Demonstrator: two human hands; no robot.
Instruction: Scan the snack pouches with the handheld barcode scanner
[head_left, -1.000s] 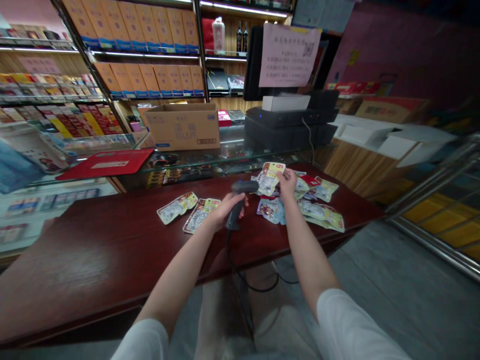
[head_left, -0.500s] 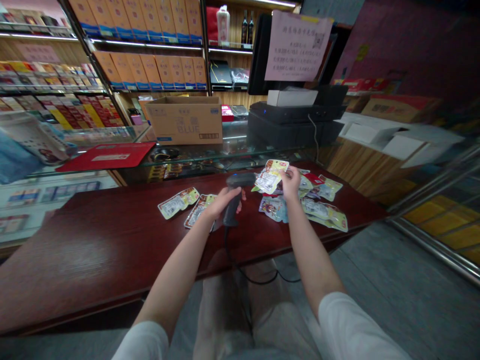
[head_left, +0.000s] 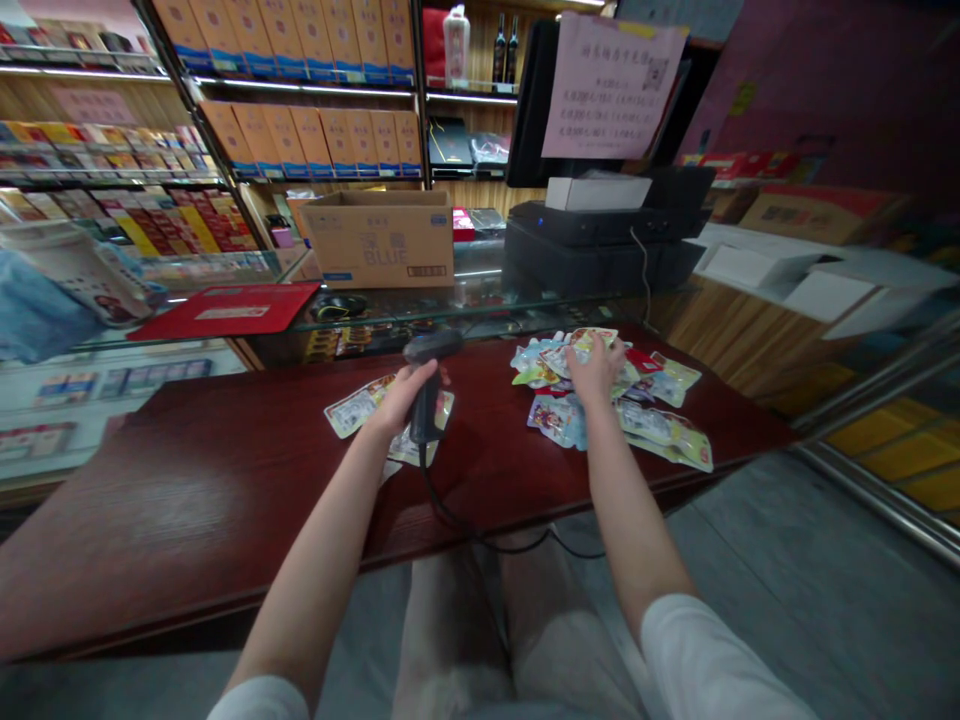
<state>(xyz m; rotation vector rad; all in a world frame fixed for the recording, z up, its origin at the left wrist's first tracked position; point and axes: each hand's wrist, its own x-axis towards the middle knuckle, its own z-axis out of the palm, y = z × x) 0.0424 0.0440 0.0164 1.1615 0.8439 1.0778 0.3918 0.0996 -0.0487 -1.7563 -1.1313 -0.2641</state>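
Potentially, the glossy packets [head_left: 532, 363] heaped on the bench [head_left: 225, 450] could slide apart under the right hand [head_left: 595, 372], half-curled over them, its hold unclear; the left hand [head_left: 399, 402] wraps the scanner [head_left: 425, 405], whose trailing cable [head_left: 444, 512] could snag.

Sleeves [head_left: 712, 645]: short, pale whitish-grey, loose-cut
Legwear [head_left: 454, 625]: light beige-grey, loose fabric
Left hand [head_left: 409, 395]: bare
Right hand [head_left: 595, 372]: bare

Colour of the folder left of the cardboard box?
The folder is red with a pale label; the head view shows it best.
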